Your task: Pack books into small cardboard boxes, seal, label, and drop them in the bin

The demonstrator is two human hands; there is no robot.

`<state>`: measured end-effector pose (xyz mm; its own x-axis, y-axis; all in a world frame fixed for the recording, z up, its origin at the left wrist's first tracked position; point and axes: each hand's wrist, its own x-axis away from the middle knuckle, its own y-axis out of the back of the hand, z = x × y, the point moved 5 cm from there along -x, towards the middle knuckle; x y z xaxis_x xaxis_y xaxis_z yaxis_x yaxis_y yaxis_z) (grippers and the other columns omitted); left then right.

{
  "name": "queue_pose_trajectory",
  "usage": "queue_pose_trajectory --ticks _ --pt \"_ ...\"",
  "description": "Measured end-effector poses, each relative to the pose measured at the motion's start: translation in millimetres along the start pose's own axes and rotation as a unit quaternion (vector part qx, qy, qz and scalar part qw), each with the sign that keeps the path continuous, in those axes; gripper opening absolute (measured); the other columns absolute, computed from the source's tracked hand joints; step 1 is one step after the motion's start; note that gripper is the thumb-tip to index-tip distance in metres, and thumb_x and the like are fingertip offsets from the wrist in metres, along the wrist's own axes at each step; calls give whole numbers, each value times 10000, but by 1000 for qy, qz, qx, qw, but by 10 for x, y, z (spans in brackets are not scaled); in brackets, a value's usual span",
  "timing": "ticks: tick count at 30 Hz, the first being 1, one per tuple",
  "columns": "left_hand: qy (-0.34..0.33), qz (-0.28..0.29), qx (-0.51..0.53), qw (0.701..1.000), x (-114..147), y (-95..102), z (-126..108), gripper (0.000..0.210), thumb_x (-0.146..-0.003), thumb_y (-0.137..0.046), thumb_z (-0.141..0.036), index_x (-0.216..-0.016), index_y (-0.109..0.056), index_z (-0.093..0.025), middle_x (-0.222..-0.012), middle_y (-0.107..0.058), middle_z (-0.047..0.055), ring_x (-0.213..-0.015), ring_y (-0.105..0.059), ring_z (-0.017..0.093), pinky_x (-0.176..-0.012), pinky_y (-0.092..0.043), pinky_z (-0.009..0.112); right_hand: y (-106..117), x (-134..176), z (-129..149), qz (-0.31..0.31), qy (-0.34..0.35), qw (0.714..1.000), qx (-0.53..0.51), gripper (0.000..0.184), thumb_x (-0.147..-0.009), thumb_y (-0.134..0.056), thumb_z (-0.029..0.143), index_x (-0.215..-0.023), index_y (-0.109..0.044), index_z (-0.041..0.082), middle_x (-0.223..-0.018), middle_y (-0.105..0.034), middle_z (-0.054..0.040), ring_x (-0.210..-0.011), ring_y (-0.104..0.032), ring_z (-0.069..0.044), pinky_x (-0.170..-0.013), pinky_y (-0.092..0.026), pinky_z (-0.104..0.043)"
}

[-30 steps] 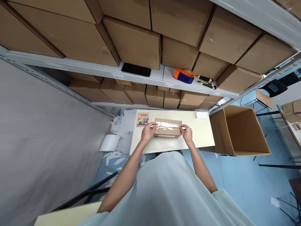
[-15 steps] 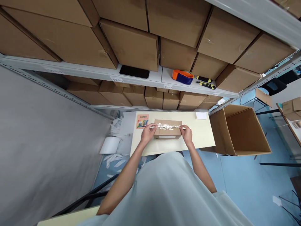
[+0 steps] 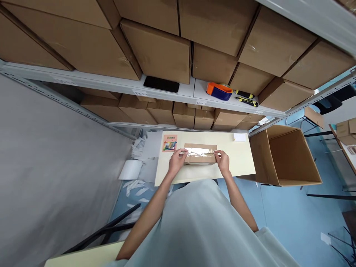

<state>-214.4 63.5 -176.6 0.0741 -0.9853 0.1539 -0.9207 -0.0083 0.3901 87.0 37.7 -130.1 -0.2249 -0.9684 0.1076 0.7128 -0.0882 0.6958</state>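
Observation:
A small brown cardboard box lies on the cream table, with a shiny strip of clear packing tape along its top. My left hand is at the box's left end, its thumb and fingers pinched on the tape's left end. At the opposite end, my right hand pinches the right end of the tape. Whether the tape is fully pressed down cannot be seen.
A pink picture card and a small white paper stack lie on the table. An orange-and-blue tape dispenser, utility knives and a black phone rest on the shelf. A large open carton stands at right.
The box has tipped a little, so its front label barely shows and the tape glints more. Both hands keep their places at the tape ends. The whole view has shifted slightly.

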Motion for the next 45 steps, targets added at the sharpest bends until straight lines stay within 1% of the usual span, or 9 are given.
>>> queue_pose_trajectory --ticks 4,12,17,19,22,28,33,39,45 --pt "-1 11 -3 1000 -142 0 -6 289 -947 -645 -505 -1067 -763 -270 -1260 -764 77 -997 -756 249 -966 -617 398 8 -112 52 6 -4 999 38 260 -1029 -574 386 -1085 -794 258 -1129 -836 -67 -867 -777 -242 -866 -579 -345" --pt "-10 -7 12 1000 74 -25 57 304 -976 -625 -527 -1068 -763 -272 -1264 -747 79 -1052 -754 252 -950 -621 387 -15 68 4 -2 13 1000 12 285 -1042 -543 382 -1104 -783 240 -1217 -811 -82 -944 -791 -248 -889 -593 -355" --pt "16 -7 -27 999 -40 -8 -65 170 -961 -644 -410 -1040 -738 -292 -1245 -731 45 -929 -747 225 -868 -595 365 24 -109 81 20 -6 998 55 188 -992 -602 334 -1019 -773 263 -1151 -804 -42 -841 -761 -210 -811 -555 -311" --pt "3 -6 -55 998 -55 -16 -146 110 -936 -649 -342 -997 -714 -277 -1163 -721 51 -957 -726 240 -866 -577 362 25 -133 107 16 -17 996 87 149 -969 -627 322 -983 -766 269 -1121 -792 -23 -818 -743 -196 -768 -527 -291" --pt "-33 -40 -133 990 -11 -50 -288 47 -928 -653 -307 -942 -648 -263 -1047 -667 71 -1021 -680 282 -854 -543 368 -3 -111 163 -13 -6 990 140 140 -972 -628 315 -964 -755 258 -1090 -756 -21 -806 -705 -186 -738 -489 -278" --pt "-39 -83 -189 978 62 -153 -408 284 -1046 -590 -520 -942 -580 -255 -1037 -593 77 -876 -634 257 -665 -439 325 -146 -140 234 -23 2 978 209 353 -1131 -497 411 -1022 -774 221 -1044 -664 -59 -719 -620 -150 -679 -425 -259" --pt "-10 -83 -194 977 44 -161 -391 310 -1038 -627 -525 -914 -561 -249 -1051 -587 68 -918 -642 247 -653 -395 303 -216 -213 254 -10 -5 971 238 410 -1175 -433 411 -1137 -789 211 -1064 -606 -69 -688 -572 -114 -658 -399 -251" --pt "44 -81 -215 972 24 -182 -368 301 -1029 -678 -477 -900 -551 -235 -1059 -593 44 -916 -639 205 -637 -338 283 -242 -229 255 10 -22 959 282 420 -1192 -416 413 -1144 -788 225 -1100 -590 -41 -690 -519 -84 -613 -288 -244" --pt "64 -85 -213 971 -34 -204 -323 318 -1005 -727 -444 -880 -520 -238 -1049 -586 33 -863 -615 186 -629 -324 280 -310 -293 210 19 -28 961 275 450 -1195 -397 399 -1110 -794 205 -1101 -594 -46 -685 -515 -85 -609 -286 -249"
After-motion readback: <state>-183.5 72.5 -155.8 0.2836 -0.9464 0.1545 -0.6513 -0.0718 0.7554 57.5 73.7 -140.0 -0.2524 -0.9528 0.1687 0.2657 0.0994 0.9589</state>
